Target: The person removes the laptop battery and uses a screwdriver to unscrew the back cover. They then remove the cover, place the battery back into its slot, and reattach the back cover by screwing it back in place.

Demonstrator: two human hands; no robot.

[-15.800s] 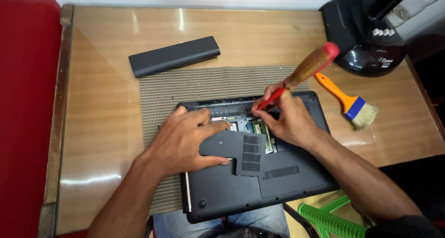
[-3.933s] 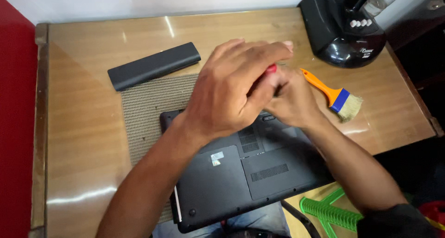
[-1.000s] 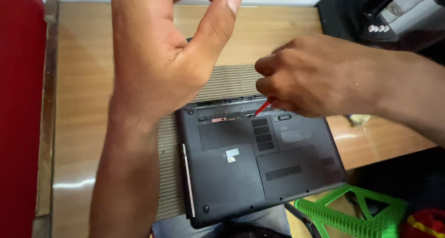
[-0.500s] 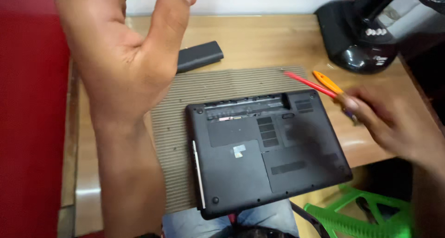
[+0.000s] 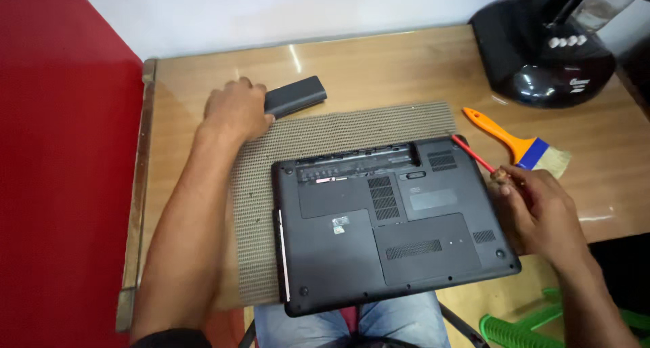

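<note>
Head cam: left hand (image 5: 233, 110) is clamped over the battery (image 5: 295, 95) at 11 o'clock of the flipped laptop (image 5: 389, 223). Right hand (image 5: 542, 212) pinches the red screwdriver (image 5: 474, 155) at 3 o'clock, tip clear of the case, beside the brush (image 5: 518, 141) on the counter (image 5: 379, 63).

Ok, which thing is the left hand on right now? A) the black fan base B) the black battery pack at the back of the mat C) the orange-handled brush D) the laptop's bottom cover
B: the left hand rests on the end of the black battery pack beyond the mat, while the right hand holds the red screwdriver beside the upturned laptop.
</note>
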